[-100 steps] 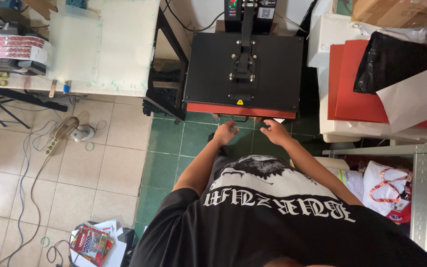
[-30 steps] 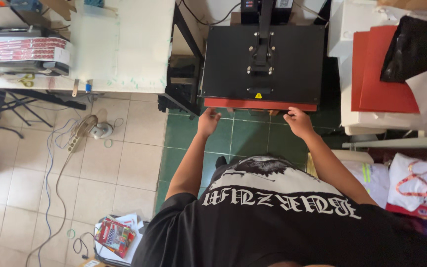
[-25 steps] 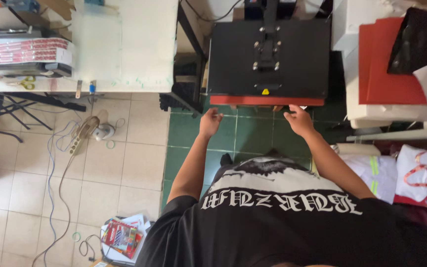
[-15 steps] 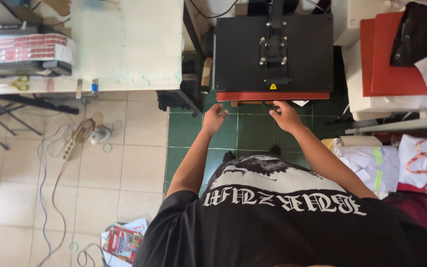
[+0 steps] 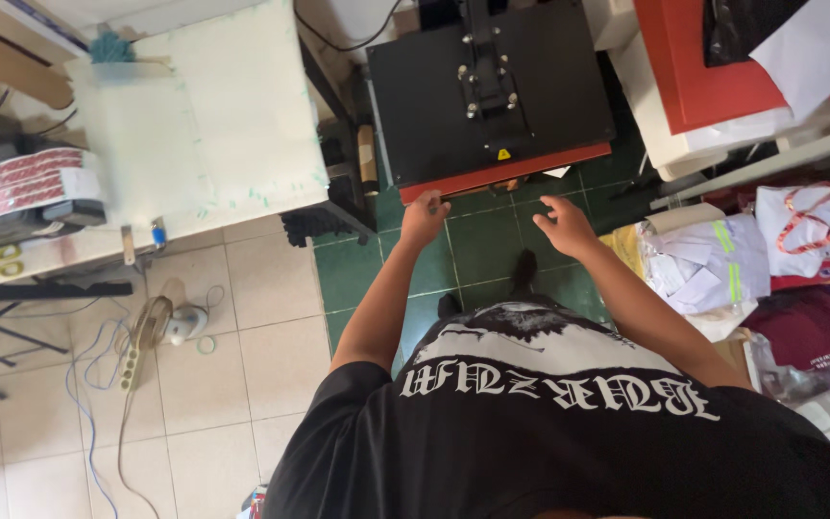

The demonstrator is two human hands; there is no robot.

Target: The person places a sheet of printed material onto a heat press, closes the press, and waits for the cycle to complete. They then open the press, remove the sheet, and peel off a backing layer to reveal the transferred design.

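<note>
A black heat press (image 5: 492, 91) with a red pad along its front edge stands ahead of me, its top plate lowered. My left hand (image 5: 424, 215) touches the red front edge near its left corner, fingers curled. My right hand (image 5: 563, 223) hovers a little below the front edge, fingers spread, holding nothing. A scrap of white paper (image 5: 557, 172) peeks out from under the press front. I wear a black shirt with white lettering.
A white table (image 5: 199, 125) stands left of the press, with a printer (image 5: 12, 197) and scissors (image 5: 0, 261) beside it. Cables and a power strip (image 5: 132, 351) lie on the tiled floor. A red board (image 5: 713, 72) and folded garments (image 5: 713, 264) sit at the right.
The view has swung so the press now sits tilted. My right hand has come off the press front and drawn back, fingers spreading; my left hand stays at the red edge.
</note>
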